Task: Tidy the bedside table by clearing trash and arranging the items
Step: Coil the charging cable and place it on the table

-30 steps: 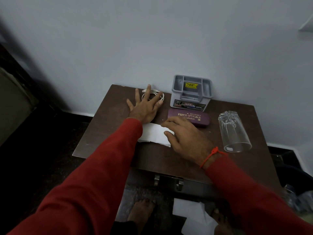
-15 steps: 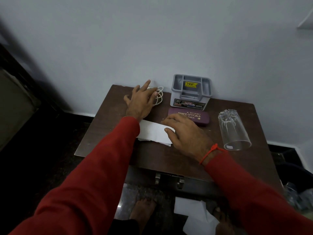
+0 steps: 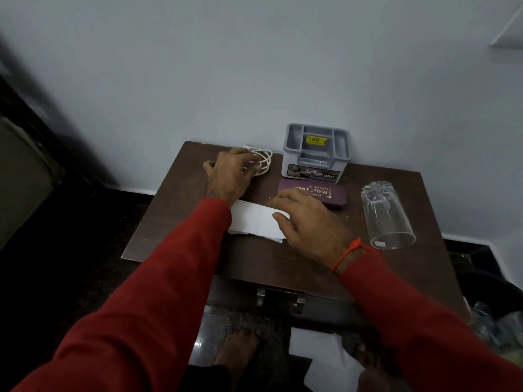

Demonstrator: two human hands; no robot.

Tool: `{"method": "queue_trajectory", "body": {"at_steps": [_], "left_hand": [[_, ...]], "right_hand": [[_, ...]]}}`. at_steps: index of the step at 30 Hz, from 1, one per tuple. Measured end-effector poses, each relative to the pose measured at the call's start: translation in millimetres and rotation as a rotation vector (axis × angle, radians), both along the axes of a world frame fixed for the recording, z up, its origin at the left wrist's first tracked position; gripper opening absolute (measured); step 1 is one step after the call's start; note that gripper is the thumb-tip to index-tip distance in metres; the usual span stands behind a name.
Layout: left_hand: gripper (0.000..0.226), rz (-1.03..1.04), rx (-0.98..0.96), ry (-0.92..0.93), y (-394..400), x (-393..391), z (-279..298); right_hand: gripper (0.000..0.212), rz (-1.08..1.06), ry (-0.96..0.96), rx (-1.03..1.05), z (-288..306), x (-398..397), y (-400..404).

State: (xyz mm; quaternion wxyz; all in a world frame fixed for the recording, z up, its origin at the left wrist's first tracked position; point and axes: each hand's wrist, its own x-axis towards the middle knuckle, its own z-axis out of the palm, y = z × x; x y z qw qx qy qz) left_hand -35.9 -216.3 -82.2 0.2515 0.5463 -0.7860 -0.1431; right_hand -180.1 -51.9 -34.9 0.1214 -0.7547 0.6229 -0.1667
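On the brown bedside table (image 3: pixel 175 222), my left hand (image 3: pixel 229 176) reaches to the back left corner, its fingers curled over a coiled white cable (image 3: pixel 264 162). A white sheet of paper (image 3: pixel 252 222) lies at the table's middle, and my right hand (image 3: pixel 308 222) rests flat on its right end with relaxed fingers. Its fingertips lie just in front of a purple spectacle case (image 3: pixel 325 193). Behind the case, against the wall, stands a grey plastic organiser (image 3: pixel 315 154).
A clear drinking glass (image 3: pixel 387 216) stands upside down at the table's right side. White paper (image 3: pixel 325 355) lies on the floor by my bare feet. A dark bin with plastic bottles (image 3: pixel 498 326) sits low on the right. The wall is close behind the table.
My left hand has slid back and to the left from the paper's edge, and its spread fingers have curled over the white cable. My right hand has stayed on the paper.
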Motion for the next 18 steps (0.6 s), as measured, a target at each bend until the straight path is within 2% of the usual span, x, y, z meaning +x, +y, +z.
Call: {"method": "queue_trajectory", "body": {"at_steps": [4,7,10,13,18], "left_hand": [[0.025,-0.031,0.018,0.010,-3.6,-2.8,-5.5],[0.027,-0.198,0.110,-0.078,-12.6,-3.8,-17.0],[0.031,-0.279,0.211,-0.007,-14.8,-3.7,-23.1],[0.034,-0.303,0.202,0.089,-13.7,-1.7,-26.9],[0.057,-0.302,0.151,0.068,-11.0,-5.4,-33.7]], "right_hand": [[0.037,0.004,0.010,0.002,-0.1,1.0,-0.2],[0.037,0.009,0.021,0.003,0.7,1.1,0.2],[0.037,0.006,0.022,0.006,0.3,1.6,0.2],[0.037,0.004,0.026,0.009,-1.3,1.9,0.0],[0.035,0.005,0.018,-0.010,-1.2,3.2,0.3]]}}
